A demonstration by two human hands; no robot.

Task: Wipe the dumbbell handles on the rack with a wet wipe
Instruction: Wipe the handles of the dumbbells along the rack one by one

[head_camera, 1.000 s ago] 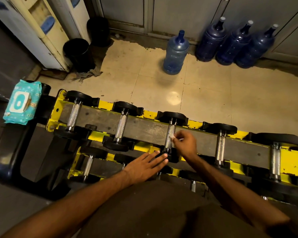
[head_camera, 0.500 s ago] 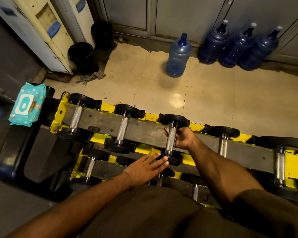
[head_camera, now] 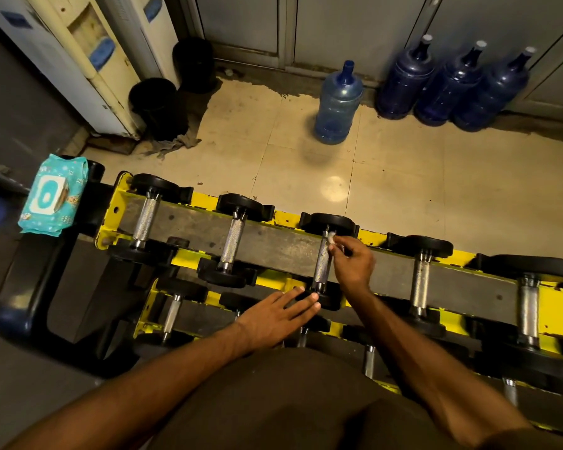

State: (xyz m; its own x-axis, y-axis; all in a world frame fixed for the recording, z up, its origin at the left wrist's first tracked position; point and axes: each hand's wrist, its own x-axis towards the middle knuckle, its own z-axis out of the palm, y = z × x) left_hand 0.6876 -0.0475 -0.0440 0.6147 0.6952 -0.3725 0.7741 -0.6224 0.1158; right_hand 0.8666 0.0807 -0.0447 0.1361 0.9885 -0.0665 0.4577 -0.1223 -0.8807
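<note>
Most of the wet wipe [head_camera: 331, 237] hides inside the right hand [head_camera: 353, 266]. The rack [head_camera: 273, 251] is cut off at the right. Its lower tier lies under the torso [head_camera: 273, 401].

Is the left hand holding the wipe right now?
No, the left hand rests flat, fingers straight, on the near end of the dumbbell, while the right hand pinches the wipe at its far end.
</note>
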